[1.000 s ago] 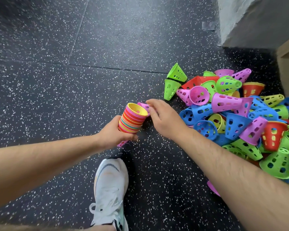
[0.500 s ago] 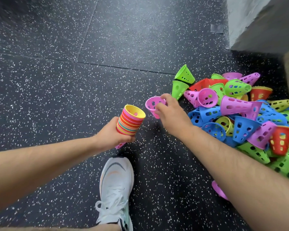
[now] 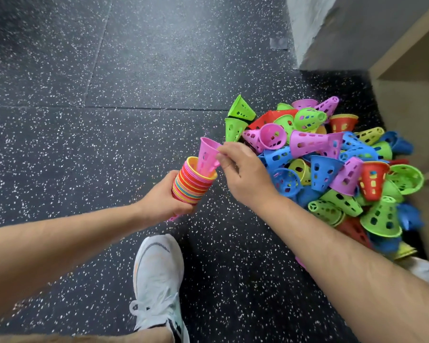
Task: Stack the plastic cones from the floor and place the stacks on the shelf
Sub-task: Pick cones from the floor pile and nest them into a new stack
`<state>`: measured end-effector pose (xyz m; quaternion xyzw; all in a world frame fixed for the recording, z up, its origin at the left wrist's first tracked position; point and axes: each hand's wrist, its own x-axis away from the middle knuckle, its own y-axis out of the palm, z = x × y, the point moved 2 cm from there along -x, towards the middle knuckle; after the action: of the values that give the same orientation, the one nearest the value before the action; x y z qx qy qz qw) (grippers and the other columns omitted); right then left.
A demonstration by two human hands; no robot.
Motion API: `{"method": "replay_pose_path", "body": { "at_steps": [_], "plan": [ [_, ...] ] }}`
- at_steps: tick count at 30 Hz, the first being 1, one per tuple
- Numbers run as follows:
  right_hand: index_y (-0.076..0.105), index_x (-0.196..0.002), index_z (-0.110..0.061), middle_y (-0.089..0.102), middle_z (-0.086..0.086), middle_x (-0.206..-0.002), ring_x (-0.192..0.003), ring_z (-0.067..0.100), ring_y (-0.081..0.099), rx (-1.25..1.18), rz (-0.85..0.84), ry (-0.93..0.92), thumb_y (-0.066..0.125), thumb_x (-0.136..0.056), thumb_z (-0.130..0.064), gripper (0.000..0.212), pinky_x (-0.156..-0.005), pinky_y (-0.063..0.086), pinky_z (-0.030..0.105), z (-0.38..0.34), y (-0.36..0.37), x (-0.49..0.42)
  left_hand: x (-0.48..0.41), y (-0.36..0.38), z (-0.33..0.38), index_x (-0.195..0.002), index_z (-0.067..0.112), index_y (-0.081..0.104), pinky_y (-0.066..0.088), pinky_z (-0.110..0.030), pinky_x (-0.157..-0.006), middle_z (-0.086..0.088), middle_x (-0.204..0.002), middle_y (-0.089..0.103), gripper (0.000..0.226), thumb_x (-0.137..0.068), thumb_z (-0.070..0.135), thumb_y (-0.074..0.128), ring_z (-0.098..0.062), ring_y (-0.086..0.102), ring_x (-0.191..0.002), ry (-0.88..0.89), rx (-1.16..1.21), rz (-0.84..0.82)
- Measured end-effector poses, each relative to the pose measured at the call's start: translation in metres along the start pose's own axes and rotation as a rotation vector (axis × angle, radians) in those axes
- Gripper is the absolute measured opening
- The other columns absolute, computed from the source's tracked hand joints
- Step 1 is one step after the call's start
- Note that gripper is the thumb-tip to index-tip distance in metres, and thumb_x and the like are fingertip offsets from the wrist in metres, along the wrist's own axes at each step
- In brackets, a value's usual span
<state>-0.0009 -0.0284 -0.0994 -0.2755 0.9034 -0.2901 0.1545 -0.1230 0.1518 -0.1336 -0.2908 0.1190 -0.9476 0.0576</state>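
Black speckled rubber floor (image 3: 109, 144) fills the view. At three o'clock lies a heap of perforated plastic cones (image 3: 332, 169), green, blue, pink, red and yellow. A white shoe (image 3: 159, 280) stands at six o'clock. At centre, the left hand (image 3: 162, 198) wraps its fingers around a multicoloured stack (image 3: 192, 185). The right hand (image 3: 245, 174) pinches a pink cone (image 3: 207, 154), its narrow end inside the stack's yellow mouth.

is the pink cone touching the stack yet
Touching. The head view shows the pink cone, pinched in the right hand, with its narrow end already inside the stack's top opening, against the rim. The left hand grips the stack.
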Motion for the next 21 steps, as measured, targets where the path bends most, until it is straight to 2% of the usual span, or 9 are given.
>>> {"method": "replay_pose_path", "body": {
  "at_steps": [2,5,8,10,13,15,18,21],
  "plan": [
    [0.067,-0.116,-0.016,0.064,-0.001,-0.115,-0.109,0.017,0.055,0.000,-0.063,0.020,0.050,-0.101,-0.034,0.028,-0.097,0.045,0.036,-0.002,-0.001,0.014,0.000,0.008,0.003,-0.118,0.023,0.049,0.049,-0.044,-0.056,-0.015,-0.086,0.067,0.068,-0.058,0.006,0.078,-0.025,0.059,-0.063,0.011,0.013,-0.016],
    [0.065,-0.117,-0.027,0.061,-0.011,-0.116,-0.113,0.009,0.053,-0.063,-0.110,0.113,0.049,-0.100,-0.039,0.026,-0.099,0.044,0.032,-0.006,0.000,0.039,0.003,0.022,0.006,-0.122,0.019,0.050,0.055,-0.046,-0.063,-0.011,-0.090,0.069,0.072,-0.066,-0.003,0.089,-0.020,0.064,-0.068,0.027,0.012,-0.041],
    [0.065,-0.114,-0.031,0.057,-0.016,-0.111,-0.108,0.008,0.055,-0.206,-0.038,0.267,0.052,-0.099,-0.035,0.020,-0.097,0.047,0.033,-0.011,0.000,0.058,0.008,0.037,0.004,-0.123,0.021,0.052,0.060,-0.056,-0.076,-0.012,-0.095,0.075,0.080,-0.059,0.017,0.099,-0.023,0.071,-0.079,0.025,0.010,-0.080],
    [0.065,-0.115,-0.027,0.058,-0.012,-0.112,-0.108,0.007,0.055,-0.228,0.000,0.285,0.054,-0.098,-0.033,0.022,-0.098,0.047,0.034,-0.012,0.001,0.068,0.012,0.049,0.004,-0.126,0.016,0.051,0.057,-0.061,-0.071,-0.022,-0.090,0.073,0.077,-0.063,0.017,0.096,-0.033,0.068,-0.073,0.033,0.018,-0.158],
    [0.065,-0.117,-0.021,0.061,-0.009,-0.113,-0.111,0.004,0.054,-0.220,0.023,0.230,0.055,-0.098,-0.028,0.023,-0.100,0.044,0.029,-0.009,-0.002,0.080,0.013,0.065,0.007,-0.128,0.011,0.048,0.056,-0.061,-0.061,-0.019,-0.078,0.072,0.067,-0.076,0.001,0.087,-0.036,0.064,-0.063,0.052,0.024,-0.241],
    [0.065,-0.118,-0.021,0.061,-0.010,-0.114,-0.112,0.005,0.054,-0.225,0.040,0.238,0.052,-0.101,-0.028,0.022,-0.100,0.043,0.027,-0.004,-0.007,0.085,0.011,0.069,0.009,-0.129,0.013,0.046,0.056,-0.062,-0.060,-0.025,-0.080,0.071,0.070,-0.073,0.005,0.086,-0.038,0.064,-0.062,0.048,0.002,-0.247],
    [0.064,-0.114,-0.018,0.061,-0.008,-0.114,-0.111,0.012,0.053,-0.052,0.128,0.220,0.050,-0.101,-0.023,0.020,-0.099,0.043,0.033,0.013,-0.017,0.092,0.004,0.073,0.014,-0.129,0.016,0.045,0.056,-0.063,-0.059,-0.029,-0.088,0.070,0.075,-0.067,0.011,0.087,-0.037,0.064,-0.064,0.046,-0.012,-0.239],
    [0.066,-0.111,-0.016,0.062,-0.002,-0.118,-0.108,0.022,0.054,0.285,0.187,0.179,0.055,-0.092,-0.016,0.022,-0.095,0.046,0.040,0.037,-0.032,0.103,-0.004,0.080,0.020,-0.126,0.014,0.044,0.056,-0.061,-0.060,-0.024,-0.087,0.073,0.073,-0.066,0.009,0.085,-0.034,0.063,-0.062,0.056,-0.013,-0.232]
  ]
}}
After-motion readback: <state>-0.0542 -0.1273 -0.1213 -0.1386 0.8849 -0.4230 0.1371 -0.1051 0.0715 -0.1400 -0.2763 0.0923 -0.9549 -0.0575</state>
